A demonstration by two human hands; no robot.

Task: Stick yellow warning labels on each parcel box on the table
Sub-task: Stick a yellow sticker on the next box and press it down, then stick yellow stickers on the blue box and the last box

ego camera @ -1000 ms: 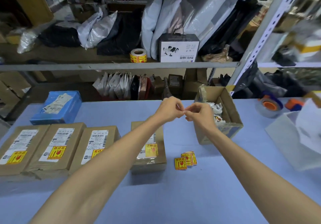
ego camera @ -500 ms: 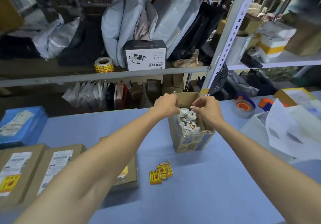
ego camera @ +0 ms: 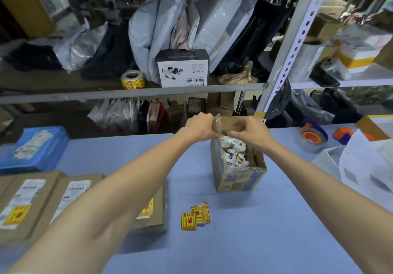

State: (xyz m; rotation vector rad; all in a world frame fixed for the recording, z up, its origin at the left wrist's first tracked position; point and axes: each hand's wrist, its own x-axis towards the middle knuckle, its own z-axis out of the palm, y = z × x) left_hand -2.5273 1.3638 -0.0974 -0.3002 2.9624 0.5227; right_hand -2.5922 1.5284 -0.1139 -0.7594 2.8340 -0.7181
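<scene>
now that both hands have shifted over the scrap box (ego camera: 238, 180), left hand (ego camera: 200, 127) and right hand (ego camera: 251, 133) have fingers curled together; pinching what, cannot tell. probably binning backing. yellow labels (ego camera: 195, 217) lie loose beside labelled parcel boxes (ego camera: 49, 193).

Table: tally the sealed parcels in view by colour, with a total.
Brown cardboard parcel boxes: 3
Blue wrapped parcel: 1
Total: 4 (the left frame edge may cut off more)
</scene>
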